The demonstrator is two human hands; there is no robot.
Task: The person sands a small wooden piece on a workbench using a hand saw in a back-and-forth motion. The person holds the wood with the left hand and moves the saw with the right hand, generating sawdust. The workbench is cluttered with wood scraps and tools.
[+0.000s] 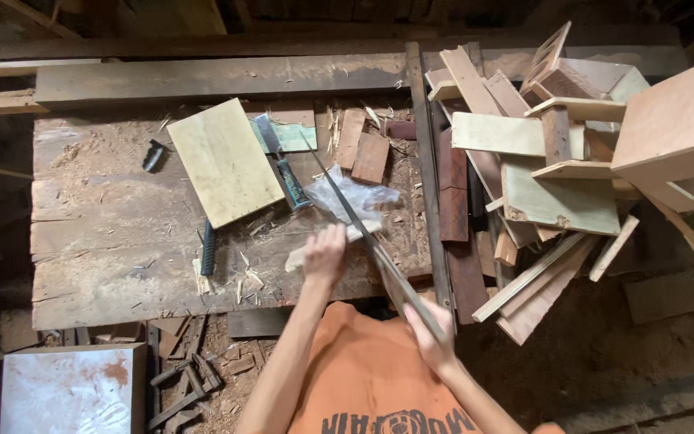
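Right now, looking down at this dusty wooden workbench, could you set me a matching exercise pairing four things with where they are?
Things:
1. long metal handsaw
2. pale rectangular plywood board
3. thin light wood strip
4. heap of wood offcuts

Places:
A. piled right of the bench
B. under the left hand
C. lying flat at the bench's middle
D. gripped by the right hand

Pairs: 1-D, 2-C, 3-B, 4-A

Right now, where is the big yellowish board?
In the head view, the pale yellowish board lies flat on the sawdusty workbench, left of centre. A blue-handled tool is just right of it, and the left hand is below and to its right.
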